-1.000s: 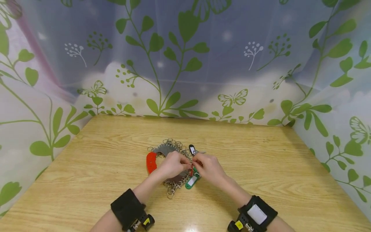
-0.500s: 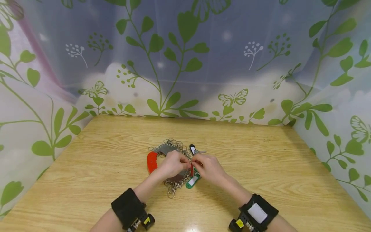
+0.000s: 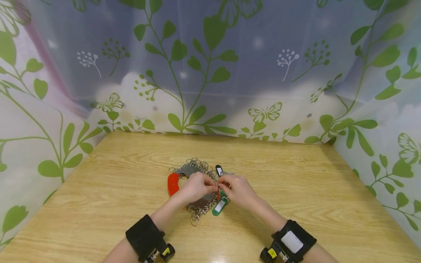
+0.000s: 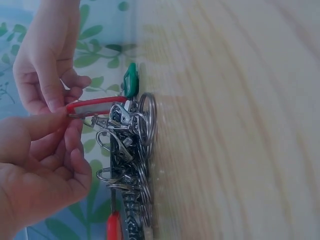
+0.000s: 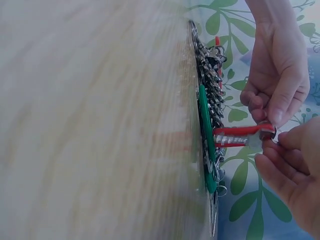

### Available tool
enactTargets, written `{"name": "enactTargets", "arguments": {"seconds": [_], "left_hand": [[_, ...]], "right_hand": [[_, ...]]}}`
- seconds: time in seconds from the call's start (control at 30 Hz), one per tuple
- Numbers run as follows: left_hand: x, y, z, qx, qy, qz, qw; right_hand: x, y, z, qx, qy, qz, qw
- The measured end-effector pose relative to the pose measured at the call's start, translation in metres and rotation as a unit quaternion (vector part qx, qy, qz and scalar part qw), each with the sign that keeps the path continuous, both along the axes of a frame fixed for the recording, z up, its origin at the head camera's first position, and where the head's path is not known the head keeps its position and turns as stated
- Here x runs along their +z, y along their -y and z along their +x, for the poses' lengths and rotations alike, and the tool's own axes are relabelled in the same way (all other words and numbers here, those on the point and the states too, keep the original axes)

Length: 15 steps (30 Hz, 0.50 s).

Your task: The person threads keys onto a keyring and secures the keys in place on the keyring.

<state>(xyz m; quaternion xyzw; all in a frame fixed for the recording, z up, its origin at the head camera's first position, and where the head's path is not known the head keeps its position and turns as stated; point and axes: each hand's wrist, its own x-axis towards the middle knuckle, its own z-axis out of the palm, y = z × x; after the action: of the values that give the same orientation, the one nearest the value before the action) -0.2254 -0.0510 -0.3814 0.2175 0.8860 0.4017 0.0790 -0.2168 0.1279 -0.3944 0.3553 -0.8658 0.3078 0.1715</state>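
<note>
Both hands meet over a heap of metal key rings and clasps [image 3: 197, 210] in the middle of the wooden table [image 3: 296, 190]. My left hand [image 3: 197, 187] pinches the end of a red key tag [image 4: 95, 106] that stands up from the heap. My right hand [image 3: 234, 187] pinches the same red key tag [image 5: 240, 136] at its metal ring end. A green key tag [image 3: 219, 206] lies under the hands at the heap's right edge. Another red tag [image 3: 172, 183] lies at the heap's left, and a black tag [image 3: 218, 170] at the far side.
Leaf-and-butterfly printed curtains [image 3: 210, 73] wall the table at the back and on both sides. Bare wood lies to the left, right and front of the heap. Black wrist straps [image 3: 144, 237] carry the cameras.
The hands have stayed on the red key tag over the heap, with only slight finger shifts. The view has tilted slightly.
</note>
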Motion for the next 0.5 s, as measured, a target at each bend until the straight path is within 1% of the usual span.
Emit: {"name": "enactTargets", "arguments": {"seconds": [0.1, 0.2, 0.5], "left_hand": [[-0.0023, -0.0001, -0.0010, -0.007, 0.000, 0.002, 1.0000], [-0.0042, -0.0001, -0.0010, -0.010, -0.005, 0.006, 0.9999], [-0.0082, 0.0017, -0.0029, -0.013, -0.010, 0.013, 0.9998]], "right_hand": [[0.0004, 0.0008, 0.0015, -0.016, 0.022, -0.004, 1.000], [0.0001, 0.0011, 0.0024, -0.022, 0.034, -0.009, 0.999], [-0.0008, 0.0032, 0.0048, -0.042, 0.030, -0.012, 0.999]]}}
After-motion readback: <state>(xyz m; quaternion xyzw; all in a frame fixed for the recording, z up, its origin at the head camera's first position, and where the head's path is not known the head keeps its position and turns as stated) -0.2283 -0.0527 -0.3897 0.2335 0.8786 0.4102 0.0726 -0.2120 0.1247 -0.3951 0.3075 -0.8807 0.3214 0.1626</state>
